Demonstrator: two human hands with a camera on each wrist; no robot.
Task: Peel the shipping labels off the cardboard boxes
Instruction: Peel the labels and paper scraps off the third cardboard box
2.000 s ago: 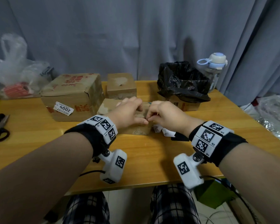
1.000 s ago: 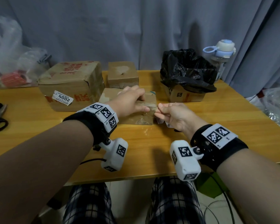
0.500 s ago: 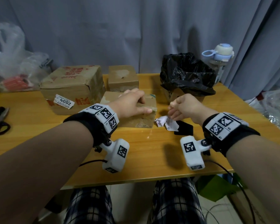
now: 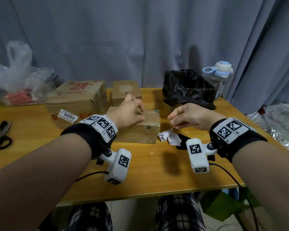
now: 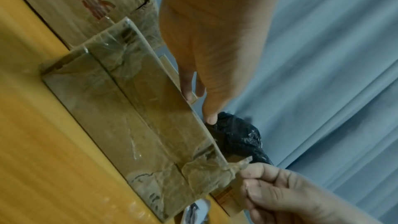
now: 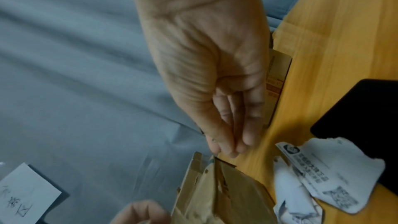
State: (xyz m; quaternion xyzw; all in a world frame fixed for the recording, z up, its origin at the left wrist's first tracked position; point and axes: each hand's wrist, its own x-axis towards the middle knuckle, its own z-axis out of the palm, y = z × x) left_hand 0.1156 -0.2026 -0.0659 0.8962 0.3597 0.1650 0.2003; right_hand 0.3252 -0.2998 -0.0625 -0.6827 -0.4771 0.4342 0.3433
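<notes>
A flat cardboard box [image 4: 148, 127] wrapped in clear tape lies mid-table, also seen in the left wrist view [image 5: 140, 125]. My left hand [image 4: 132, 112] presses down on its top with straight fingers [image 5: 187, 89]. My right hand [image 4: 172, 120] hovers just off the box's right end. It pinches a strip of clear tape [image 5: 241, 165] that still hangs from the box's corner. A crumpled white label [image 4: 169, 137] lies on the table below that hand. A larger box [image 4: 77, 97] at the left carries a white "4002" label [image 4: 67, 116].
A small box [image 4: 126, 90] sits behind the flat one. A box lined with a black bag [image 4: 187, 87] and a water bottle [image 4: 220, 75] stand at the back right. A flat black object [image 4: 182, 140] lies by the crumpled label. Scissors [image 4: 0, 140] and a plastic bag [image 4: 15, 84] are at the left.
My right hand has drawn away from the flat box's right end, to the right and slightly up, still pinched. My left hand has stayed on the box.
</notes>
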